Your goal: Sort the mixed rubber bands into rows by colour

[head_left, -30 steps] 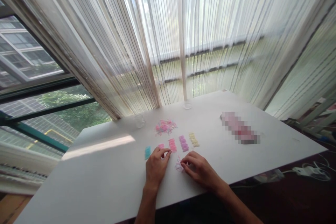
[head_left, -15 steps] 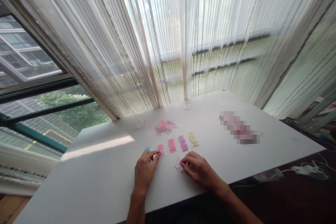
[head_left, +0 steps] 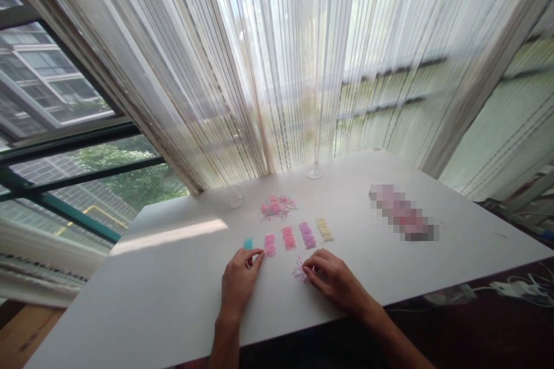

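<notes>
My left hand (head_left: 240, 277) is pinched closed beside the lower left of a pink group of small pieces (head_left: 270, 245); whatever its fingertips hold is too small to name. A turquoise group (head_left: 248, 243) lies just above that hand. My right hand (head_left: 331, 277) has thumb and forefinger together at the right side of a loose pale purple and white pile (head_left: 298, 271); what they hold cannot be made out. Coral (head_left: 288, 238), purple (head_left: 307, 235) and yellow (head_left: 325, 230) groups continue the row to the right.
Behind the row on the white table (head_left: 182, 300) lies a larger mixed pink pile (head_left: 277, 206). Clear round containers stand near the back edge, left (head_left: 235, 197) and middle (head_left: 314, 173). A blurred-out pinkish object (head_left: 403, 212) is at the right. Curtains (head_left: 294, 69) hang behind.
The view has shifted, so the table and pieces appear slightly farther right. Both hands keep nearly the same pose, the left now a little clear of the pink group.
</notes>
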Available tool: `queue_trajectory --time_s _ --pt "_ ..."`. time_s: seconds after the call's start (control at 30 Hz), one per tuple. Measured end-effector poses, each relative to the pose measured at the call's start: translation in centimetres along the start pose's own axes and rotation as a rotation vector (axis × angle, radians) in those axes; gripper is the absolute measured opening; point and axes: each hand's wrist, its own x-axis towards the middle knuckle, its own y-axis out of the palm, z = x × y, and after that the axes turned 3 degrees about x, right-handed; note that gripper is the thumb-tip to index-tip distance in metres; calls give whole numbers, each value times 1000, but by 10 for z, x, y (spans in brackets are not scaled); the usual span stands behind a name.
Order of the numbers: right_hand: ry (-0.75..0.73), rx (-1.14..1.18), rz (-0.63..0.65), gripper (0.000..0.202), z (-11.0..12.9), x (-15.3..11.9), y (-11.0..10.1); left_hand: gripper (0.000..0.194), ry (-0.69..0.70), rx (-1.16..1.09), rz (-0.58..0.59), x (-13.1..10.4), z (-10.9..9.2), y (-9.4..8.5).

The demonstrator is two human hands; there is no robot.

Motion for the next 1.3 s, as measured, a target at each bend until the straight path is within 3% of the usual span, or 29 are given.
queue_trajectory --time_s 0.43,0.77,0.97,1.3 --pt "-5 -12 -12 14 -2 -1 1 26 2 15 -9 -3 -2 1" --pt "38 -89 -224 19 -9 0 4 19 68 62 56 -17 -21 3" --pt "72 -95 -232 20 -13 -1 6 8 -19 99 81 -10 -23 5" --pt "102 -70 -210 20 -13 -1 5 8 -134 140 123 0 -33 9"
